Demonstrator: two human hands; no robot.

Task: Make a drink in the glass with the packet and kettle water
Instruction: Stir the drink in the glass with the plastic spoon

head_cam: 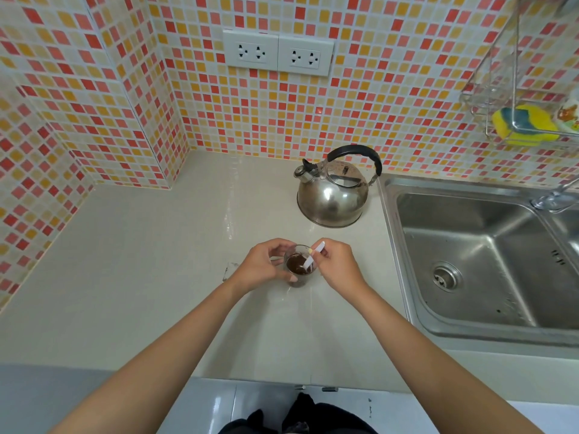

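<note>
A small clear glass point(298, 266) stands on the beige counter point(150, 277), filled with a dark brown drink. My left hand point(262, 265) is wrapped around the glass from the left. My right hand point(337, 264) pinches a thin white stirrer point(313, 257) whose lower end dips into the brown liquid. A steel kettle point(333, 191) with a black handle sits behind the glass, near the tiled wall. A small silvery torn packet point(231, 270) lies flat on the counter just left of my left hand.
A stainless steel sink point(488, 261) fills the right side, its rim close to the kettle. A wire rack holding a yellow sponge point(526, 123) hangs at the upper right. Two white wall sockets point(278, 53) are set in the mosaic tiles above the counter.
</note>
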